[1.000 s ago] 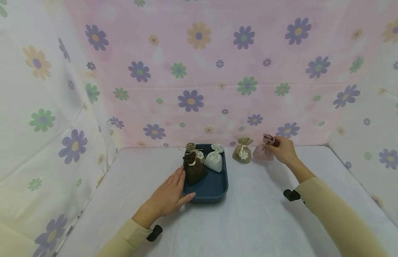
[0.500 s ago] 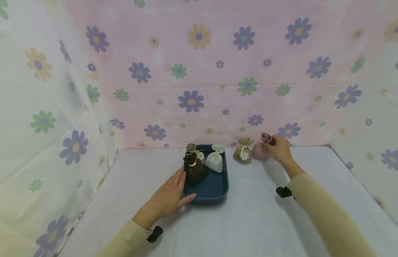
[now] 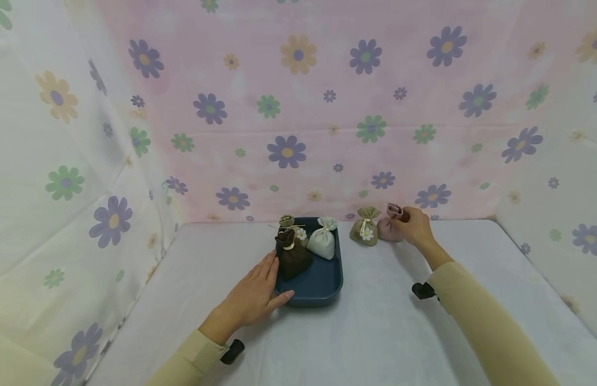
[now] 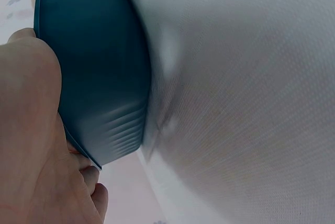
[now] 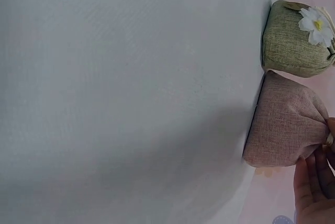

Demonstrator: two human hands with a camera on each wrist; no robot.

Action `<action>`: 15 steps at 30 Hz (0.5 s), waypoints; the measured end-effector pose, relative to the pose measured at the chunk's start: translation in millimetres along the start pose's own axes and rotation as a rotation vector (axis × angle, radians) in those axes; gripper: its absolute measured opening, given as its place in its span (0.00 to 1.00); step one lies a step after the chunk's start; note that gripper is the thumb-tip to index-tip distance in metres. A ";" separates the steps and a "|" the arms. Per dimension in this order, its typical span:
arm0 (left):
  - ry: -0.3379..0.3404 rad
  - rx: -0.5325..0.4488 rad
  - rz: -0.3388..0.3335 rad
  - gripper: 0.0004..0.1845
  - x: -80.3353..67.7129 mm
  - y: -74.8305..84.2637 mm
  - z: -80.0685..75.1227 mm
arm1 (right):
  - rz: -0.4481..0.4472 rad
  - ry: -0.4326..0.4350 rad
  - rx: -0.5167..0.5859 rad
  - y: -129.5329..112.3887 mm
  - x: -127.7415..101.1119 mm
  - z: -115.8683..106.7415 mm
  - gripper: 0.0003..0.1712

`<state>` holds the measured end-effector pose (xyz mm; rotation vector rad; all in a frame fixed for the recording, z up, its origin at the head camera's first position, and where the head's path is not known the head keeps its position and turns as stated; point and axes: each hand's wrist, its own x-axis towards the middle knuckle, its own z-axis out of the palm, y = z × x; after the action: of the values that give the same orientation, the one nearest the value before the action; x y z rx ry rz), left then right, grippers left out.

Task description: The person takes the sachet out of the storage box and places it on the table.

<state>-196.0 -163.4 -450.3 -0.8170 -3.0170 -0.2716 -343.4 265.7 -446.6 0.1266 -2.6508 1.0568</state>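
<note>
Pink pouch (image 3: 386,229) sits on the table (image 3: 375,332) at the back, touching or just beside the olive pouch (image 3: 363,230) that bears a white flower, and well to the right of the tray (image 3: 322,284). The right hand (image 3: 414,226) pinches the pink pouch at its gathered neck, fingers (image 5: 314,182) curled round the top; in the right wrist view the pouch's base rests on the white cloth. The left hand (image 3: 252,297) lies flat against the near left corner of the blue tray, fingers straight and close together along its side, thumb at the front edge. Inside the tray stand a brown pouch (image 3: 291,257) nearest the left hand, a white pouch (image 3: 321,241) to its right, and a tan pouch (image 3: 289,222) at the back left corner. A floral cloth (image 3: 298,107) hangs behind and at both sides.
</note>
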 end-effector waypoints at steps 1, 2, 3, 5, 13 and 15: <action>-0.002 0.005 -0.001 0.51 0.0 0.1 -0.4 | 0.000 -0.007 0.003 0.8 -0.1 -0.5 0.13; -0.004 0.004 -0.004 0.52 0.2 0.4 -0.9 | 0.001 -0.013 0.009 1.4 -0.5 -0.7 0.14; -0.008 0.011 -0.005 0.52 0.3 0.4 -1.0 | 0.002 -0.021 0.013 2.1 -1.0 -1.1 0.14; -0.019 0.020 -0.010 0.52 0.6 0.5 -1.1 | 0.006 -0.032 0.023 3.3 -2.5 -2.5 0.16; -0.030 0.032 -0.016 0.53 1.8 -0.1 -0.2 | 0.008 -0.073 0.020 4.0 -14.9 -13.8 0.23; -0.022 0.023 -0.013 0.53 1.3 -0.5 -0.3 | 0.001 -0.077 0.018 4.3 -17.5 -16.4 0.23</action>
<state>-197.3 -163.2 -450.0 -0.8040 -3.0408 -0.2296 -323.7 279.6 -443.2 0.1725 -2.7100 1.0974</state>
